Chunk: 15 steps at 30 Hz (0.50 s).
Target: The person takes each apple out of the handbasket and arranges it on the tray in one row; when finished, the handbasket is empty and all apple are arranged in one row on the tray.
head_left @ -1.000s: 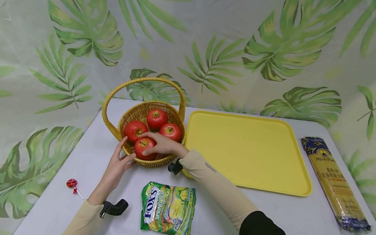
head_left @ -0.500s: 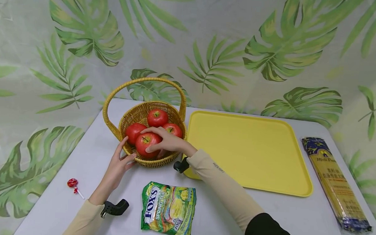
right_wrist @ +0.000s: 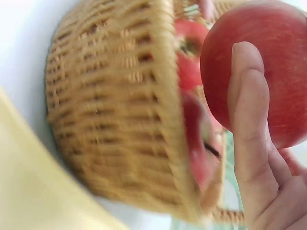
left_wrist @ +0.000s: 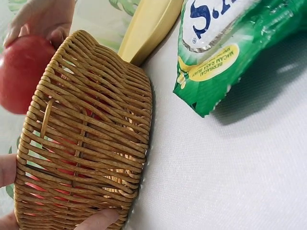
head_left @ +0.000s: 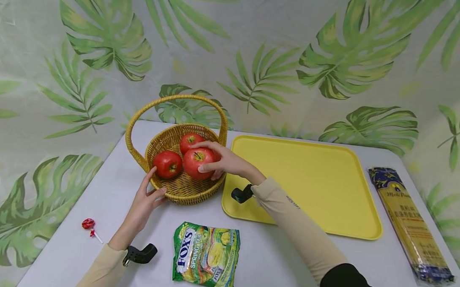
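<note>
My right hand (head_left: 231,162) grips a red apple (head_left: 195,164) over the right side of the wicker basket (head_left: 186,197), fingers spread around it. In the right wrist view this apple (right_wrist: 283,86) is above the basket rim, with two fingers along its near side. A second apple (head_left: 168,163) lies at the basket's left and a third (head_left: 190,140) at its back; my right hand and its apple hide the basket's right part in the head view. My left hand (head_left: 144,199) holds the basket's front-left rim, with a fingertip (left_wrist: 98,219) against the outer weave.
Right of the basket lies a yellow tray (head_left: 301,184), its left edge close beside it. A green candy bag (head_left: 206,256) lies in front, a red lollipop (head_left: 88,224) at the left. A long pack of pasta (head_left: 409,223) lies at the far right. The basket handle (head_left: 178,97) arches upward.
My right hand has lifted the apple from the basket's front and carried it right and back, baring the woven floor there. The left apple has tipped over a little. My left hand has stayed put.
</note>
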Each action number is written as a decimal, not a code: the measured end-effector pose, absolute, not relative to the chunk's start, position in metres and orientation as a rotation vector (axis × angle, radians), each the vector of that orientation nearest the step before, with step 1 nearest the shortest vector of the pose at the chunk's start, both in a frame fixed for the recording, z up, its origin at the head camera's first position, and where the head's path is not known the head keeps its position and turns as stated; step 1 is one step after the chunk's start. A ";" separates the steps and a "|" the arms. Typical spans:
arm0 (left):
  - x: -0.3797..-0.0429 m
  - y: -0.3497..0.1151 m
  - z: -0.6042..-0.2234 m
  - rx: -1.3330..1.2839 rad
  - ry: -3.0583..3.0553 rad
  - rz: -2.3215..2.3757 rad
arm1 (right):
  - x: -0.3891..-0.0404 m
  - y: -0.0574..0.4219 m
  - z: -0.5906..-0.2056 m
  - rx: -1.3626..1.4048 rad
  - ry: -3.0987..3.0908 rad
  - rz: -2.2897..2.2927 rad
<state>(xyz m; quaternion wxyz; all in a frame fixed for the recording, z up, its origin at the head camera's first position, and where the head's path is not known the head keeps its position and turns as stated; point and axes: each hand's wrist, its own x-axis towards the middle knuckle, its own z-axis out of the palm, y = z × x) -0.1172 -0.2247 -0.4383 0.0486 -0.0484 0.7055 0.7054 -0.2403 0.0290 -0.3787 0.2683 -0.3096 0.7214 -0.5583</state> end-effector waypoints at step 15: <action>-0.117 -0.225 -0.437 -0.164 2.151 2.136 | -0.252 0.115 -0.375 -0.671 2.111 -1.569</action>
